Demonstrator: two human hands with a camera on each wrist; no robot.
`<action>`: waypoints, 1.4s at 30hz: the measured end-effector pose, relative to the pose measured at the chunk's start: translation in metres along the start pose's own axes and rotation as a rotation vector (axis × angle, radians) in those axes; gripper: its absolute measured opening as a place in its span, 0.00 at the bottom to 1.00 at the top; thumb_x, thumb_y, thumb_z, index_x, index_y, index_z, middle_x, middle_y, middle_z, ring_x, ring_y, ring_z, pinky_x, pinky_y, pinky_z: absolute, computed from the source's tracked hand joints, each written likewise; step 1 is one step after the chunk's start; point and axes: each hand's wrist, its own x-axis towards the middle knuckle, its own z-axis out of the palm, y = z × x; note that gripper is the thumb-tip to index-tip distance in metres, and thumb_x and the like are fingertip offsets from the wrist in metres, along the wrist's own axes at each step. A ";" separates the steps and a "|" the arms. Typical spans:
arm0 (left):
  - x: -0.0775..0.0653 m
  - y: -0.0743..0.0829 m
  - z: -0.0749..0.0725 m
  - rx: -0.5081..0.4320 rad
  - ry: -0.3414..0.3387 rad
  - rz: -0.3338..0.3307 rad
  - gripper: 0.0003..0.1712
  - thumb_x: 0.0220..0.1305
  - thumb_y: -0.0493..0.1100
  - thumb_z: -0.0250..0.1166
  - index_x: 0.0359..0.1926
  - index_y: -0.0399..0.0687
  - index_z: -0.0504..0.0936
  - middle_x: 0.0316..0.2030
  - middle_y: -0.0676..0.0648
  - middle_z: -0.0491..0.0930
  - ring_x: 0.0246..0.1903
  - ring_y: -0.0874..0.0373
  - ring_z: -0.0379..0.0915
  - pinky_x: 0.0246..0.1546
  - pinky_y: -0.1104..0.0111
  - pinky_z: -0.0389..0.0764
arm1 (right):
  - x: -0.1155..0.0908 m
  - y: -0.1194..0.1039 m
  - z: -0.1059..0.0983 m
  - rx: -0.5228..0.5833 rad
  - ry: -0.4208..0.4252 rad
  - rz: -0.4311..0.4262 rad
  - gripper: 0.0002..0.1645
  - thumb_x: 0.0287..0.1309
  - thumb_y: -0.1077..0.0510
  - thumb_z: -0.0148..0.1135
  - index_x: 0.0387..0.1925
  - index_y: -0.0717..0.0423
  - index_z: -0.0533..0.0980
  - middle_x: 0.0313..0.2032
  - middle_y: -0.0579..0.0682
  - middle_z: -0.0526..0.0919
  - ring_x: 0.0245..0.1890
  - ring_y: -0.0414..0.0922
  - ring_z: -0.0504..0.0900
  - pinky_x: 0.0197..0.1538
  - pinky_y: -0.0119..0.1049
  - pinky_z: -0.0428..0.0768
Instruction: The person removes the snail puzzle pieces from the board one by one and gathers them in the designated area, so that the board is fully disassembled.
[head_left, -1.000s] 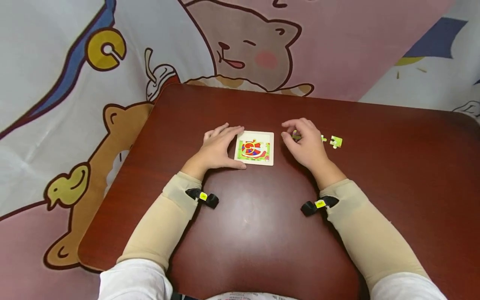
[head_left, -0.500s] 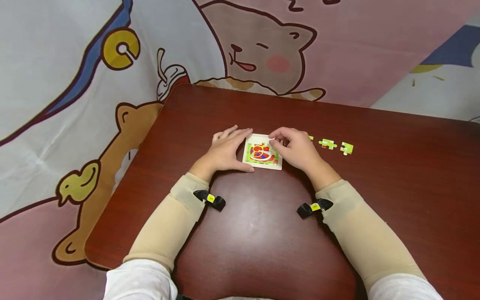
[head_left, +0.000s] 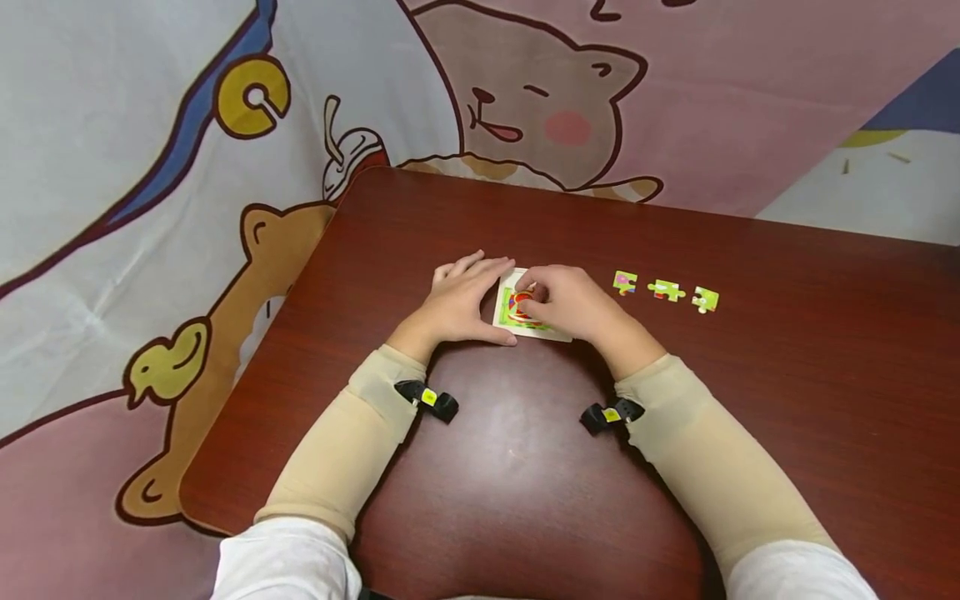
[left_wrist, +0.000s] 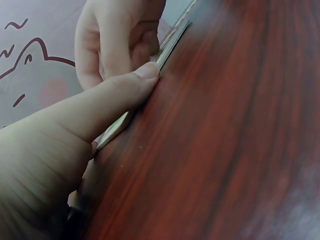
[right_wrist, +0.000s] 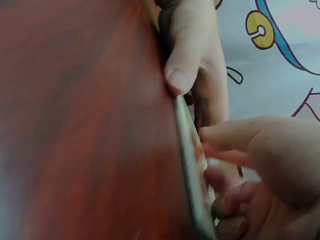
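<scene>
A small square puzzle board [head_left: 506,319] with a pale frame and a red snail picture lies flat on the table. My left hand [head_left: 457,308] holds it at the left, thumb along the near edge and index finger at the far edge. Over the board's right part is my right hand [head_left: 573,304], its bent fingertips down on the picture. In the right wrist view the right hand [right_wrist: 270,165] has thumb and fingers at the face of the puzzle board [right_wrist: 187,160]. Whether a piece sits between them is hidden.
Three loose green jigsaw pieces lie in a row right of the board: one with pink [head_left: 625,282], a middle one [head_left: 666,290] and an end one [head_left: 705,299]. Behind the brown table [head_left: 787,375] hangs a cartoon-printed cloth [head_left: 697,100].
My right hand has moved left from the loose pieces onto the board, uncovering the pink-marked piece. The left hand stays at the board. The head view has shifted slightly.
</scene>
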 end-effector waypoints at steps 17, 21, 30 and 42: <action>0.001 -0.001 0.000 -0.001 -0.005 0.001 0.69 0.48 0.78 0.77 0.85 0.58 0.60 0.82 0.55 0.58 0.82 0.48 0.43 0.69 0.47 0.52 | 0.015 -0.016 -0.006 -0.058 -0.171 0.172 0.15 0.69 0.60 0.66 0.54 0.59 0.77 0.43 0.56 0.85 0.45 0.54 0.81 0.49 0.48 0.77; 0.001 -0.001 0.000 -0.002 -0.006 -0.003 0.68 0.48 0.78 0.77 0.84 0.59 0.61 0.82 0.55 0.58 0.82 0.48 0.43 0.69 0.47 0.52 | 0.015 -0.015 -0.007 -0.044 -0.175 0.162 0.15 0.68 0.60 0.66 0.53 0.59 0.77 0.41 0.56 0.84 0.43 0.54 0.81 0.48 0.48 0.78; 0.002 -0.002 0.000 0.002 0.001 0.004 0.68 0.47 0.79 0.76 0.84 0.59 0.62 0.82 0.55 0.58 0.82 0.47 0.43 0.69 0.47 0.53 | 0.014 -0.012 -0.012 0.027 -0.206 0.149 0.19 0.66 0.61 0.67 0.56 0.62 0.76 0.43 0.60 0.82 0.44 0.55 0.80 0.50 0.49 0.78; 0.000 -0.002 0.001 -0.009 -0.001 0.003 0.68 0.47 0.80 0.76 0.84 0.59 0.62 0.82 0.56 0.58 0.83 0.47 0.43 0.69 0.47 0.52 | 0.011 -0.007 -0.013 0.053 -0.219 0.130 0.21 0.60 0.62 0.69 0.55 0.61 0.76 0.37 0.55 0.79 0.36 0.51 0.78 0.41 0.43 0.75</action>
